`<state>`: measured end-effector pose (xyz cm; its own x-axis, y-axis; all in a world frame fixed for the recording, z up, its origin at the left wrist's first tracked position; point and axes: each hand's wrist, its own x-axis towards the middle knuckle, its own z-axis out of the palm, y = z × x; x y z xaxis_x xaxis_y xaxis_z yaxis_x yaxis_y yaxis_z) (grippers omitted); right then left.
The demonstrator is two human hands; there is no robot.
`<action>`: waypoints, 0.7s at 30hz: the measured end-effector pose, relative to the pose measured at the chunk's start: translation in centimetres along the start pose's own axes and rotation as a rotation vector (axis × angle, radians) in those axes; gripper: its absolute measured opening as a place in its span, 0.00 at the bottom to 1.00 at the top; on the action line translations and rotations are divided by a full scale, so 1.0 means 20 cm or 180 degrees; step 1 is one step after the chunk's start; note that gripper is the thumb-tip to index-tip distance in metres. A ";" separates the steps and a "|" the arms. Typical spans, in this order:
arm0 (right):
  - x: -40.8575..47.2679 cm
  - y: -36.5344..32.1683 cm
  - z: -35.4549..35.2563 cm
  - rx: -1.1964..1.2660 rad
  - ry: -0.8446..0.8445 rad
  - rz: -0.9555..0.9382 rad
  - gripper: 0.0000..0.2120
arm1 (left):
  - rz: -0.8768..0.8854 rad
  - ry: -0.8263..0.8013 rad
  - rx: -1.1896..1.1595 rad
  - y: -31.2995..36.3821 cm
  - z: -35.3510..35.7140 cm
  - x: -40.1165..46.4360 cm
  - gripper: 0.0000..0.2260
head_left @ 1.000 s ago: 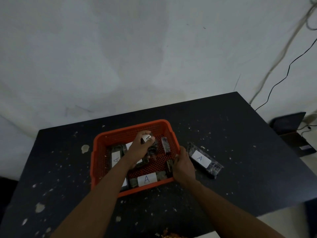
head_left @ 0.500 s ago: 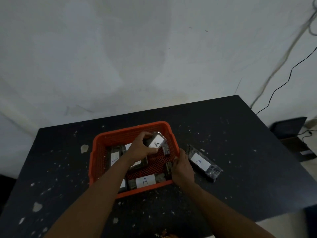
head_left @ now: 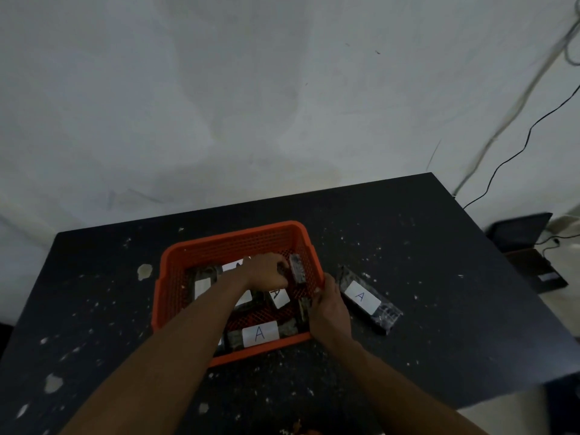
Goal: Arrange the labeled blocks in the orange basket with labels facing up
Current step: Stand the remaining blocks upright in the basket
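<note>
The orange basket (head_left: 232, 241) sits mid-table and holds several dark blocks. One at the front (head_left: 260, 333) shows its white "A" label, and another labelled one (head_left: 279, 298) lies flat in the middle. A third labelled block (head_left: 202, 285) rests at the left. My left hand (head_left: 266, 273) is inside the basket, fingers curled against a dark block (head_left: 297, 268) standing on edge by the right wall; whether they grip it is unclear. My right hand (head_left: 329, 309) clasps the basket's right rim. Outside, right of the basket, lies a wrapped block (head_left: 365, 298), label "A" up.
The black table (head_left: 423, 262) is speckled with pale chips and ends at a white wall behind. To the right, off the table, sit a dark box (head_left: 518, 230) and trailing cables (head_left: 508, 158). The table's right edge runs close past the loose block.
My left hand carried a labelled block down; it now lies flat, label up, in the basket's middle. The hand moved to the block standing on edge. My right hand stayed on the rim.
</note>
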<state>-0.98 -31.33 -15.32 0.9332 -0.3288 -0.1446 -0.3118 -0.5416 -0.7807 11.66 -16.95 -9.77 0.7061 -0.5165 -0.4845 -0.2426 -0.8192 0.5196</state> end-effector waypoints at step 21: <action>0.01 0.00 0.02 -0.0023 0.0110 0.0095 0.15 | -0.0053 -0.0336 0.0354 -0.02 0.09 0.13 0.20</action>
<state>-0.79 -31.13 -15.55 0.9169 -0.3714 -0.1465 -0.3408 -0.5367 -0.7719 12.32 -18.32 -12.58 0.6381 -0.5212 -0.5667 -0.3078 -0.8474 0.4327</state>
